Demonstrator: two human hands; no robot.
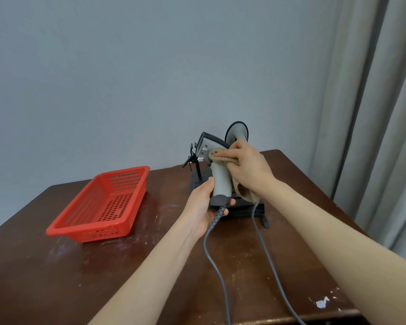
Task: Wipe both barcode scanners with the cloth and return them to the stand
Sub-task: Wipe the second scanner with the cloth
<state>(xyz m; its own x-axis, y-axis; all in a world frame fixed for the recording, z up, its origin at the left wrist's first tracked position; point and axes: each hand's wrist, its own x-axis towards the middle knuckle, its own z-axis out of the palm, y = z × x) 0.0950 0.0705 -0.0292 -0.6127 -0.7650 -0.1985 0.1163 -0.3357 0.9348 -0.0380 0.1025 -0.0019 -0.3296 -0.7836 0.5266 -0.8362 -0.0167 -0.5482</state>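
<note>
Gripping the scanner (218,177) by its handle end with the left hand (203,204), fingers curled round it, up above the stand (244,211). Pressing the cloth (215,154), pinched in the right hand (246,165), on its head. Maybe slipping loose, or tugging the cable (206,245) and tipping the second scanner (235,134) behind. Touching smooth grey plastic, soft fuzzy tan cloth, bendy round cable.

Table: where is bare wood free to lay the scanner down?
Table: bare wood in front of the red basket, left of the cables; another strip right of the cables. Crowded around the stand.
</note>
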